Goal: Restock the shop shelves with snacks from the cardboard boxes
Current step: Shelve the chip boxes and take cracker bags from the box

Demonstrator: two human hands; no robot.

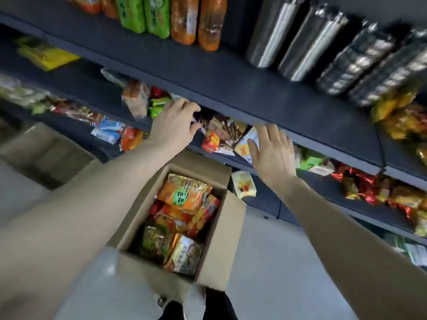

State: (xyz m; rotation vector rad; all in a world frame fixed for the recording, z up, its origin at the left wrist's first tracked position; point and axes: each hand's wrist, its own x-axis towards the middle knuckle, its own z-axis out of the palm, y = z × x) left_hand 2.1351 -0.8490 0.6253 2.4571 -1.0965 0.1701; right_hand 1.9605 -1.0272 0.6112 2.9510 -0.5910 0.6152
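Note:
An open cardboard box (217,239) stands on the floor below me, holding several orange, red and green snack packets (184,195). My left hand (173,123) reaches to the middle dark shelf (231,162), its fingers curled round a dark snack packet (203,116) at the shelf's mouth. My right hand (272,153) hovers beside it with fingers spread and straight, just in front of a yellow-white packet (245,144). Brown and red packets (221,132) lie between the two hands.
The top shelf (231,77) carries green and orange packs (171,17) and silver-black packs (346,54). Red and gold sweets (374,190) fill the lower shelf at right. A second cardboard box (44,153) sits on the floor at left. A pale packet (245,183) leans by the box.

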